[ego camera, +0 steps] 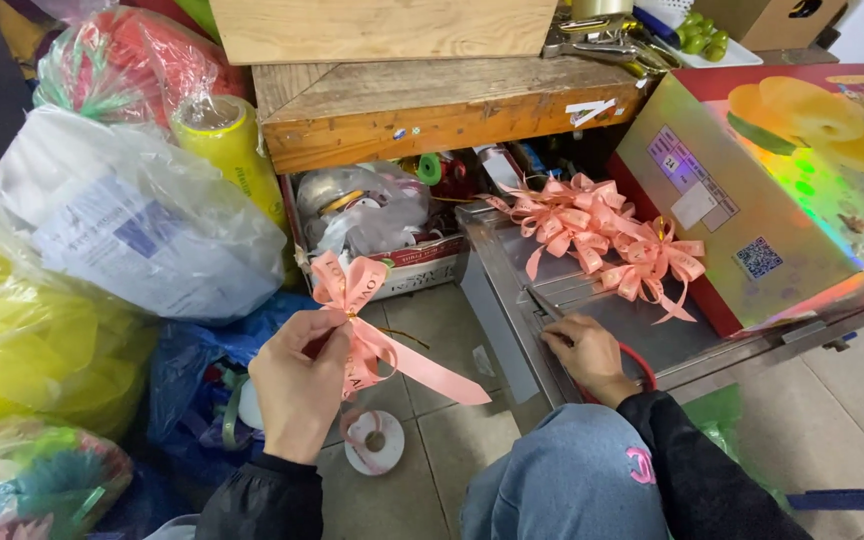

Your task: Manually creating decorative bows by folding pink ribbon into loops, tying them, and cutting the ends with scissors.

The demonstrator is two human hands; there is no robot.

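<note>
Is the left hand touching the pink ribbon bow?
Touching. The head view shows the left hand pinching the pink ribbon bow at its knot, fingers closed around it, with the tails hanging past the thumb.

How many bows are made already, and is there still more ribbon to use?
Done: a pile of finished pink bows lies on the metal tray; they overlap too much to count exactly. In hand: the left hand holds up one more pink bow, while the right hand rests on scissors on the tray. Left: a ribbon spool on the floor holds some ribbon.
</note>
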